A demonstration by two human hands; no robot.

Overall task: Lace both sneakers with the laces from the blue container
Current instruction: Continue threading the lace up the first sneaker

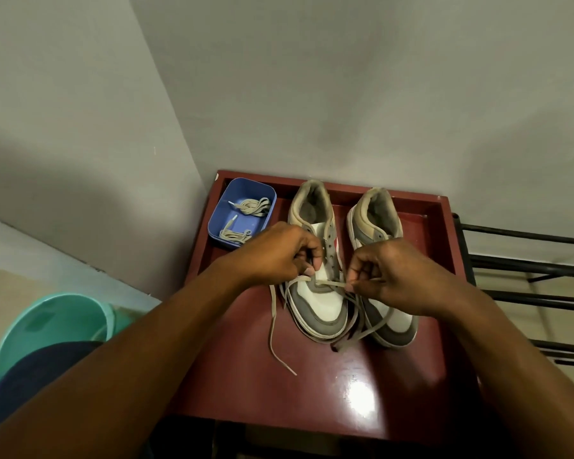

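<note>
Left hand (280, 251): pinches lace (328, 285) beside sneaker (325, 306).
Right hand (388, 276): pinches other lace end.
Next pull: even both ends — then cross.

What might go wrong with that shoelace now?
The left hand and right hand pinch the lace at the lowest eyelets of the sneaker being laced; a harder pull on one side could leave the ends uneven. One loose end runs between it and the other sneaker and might snag there.

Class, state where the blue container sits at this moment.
In the head view, the blue container sits at the red table's far left corner, beside the left sneaker's heel, holding two bundled laces.
</note>
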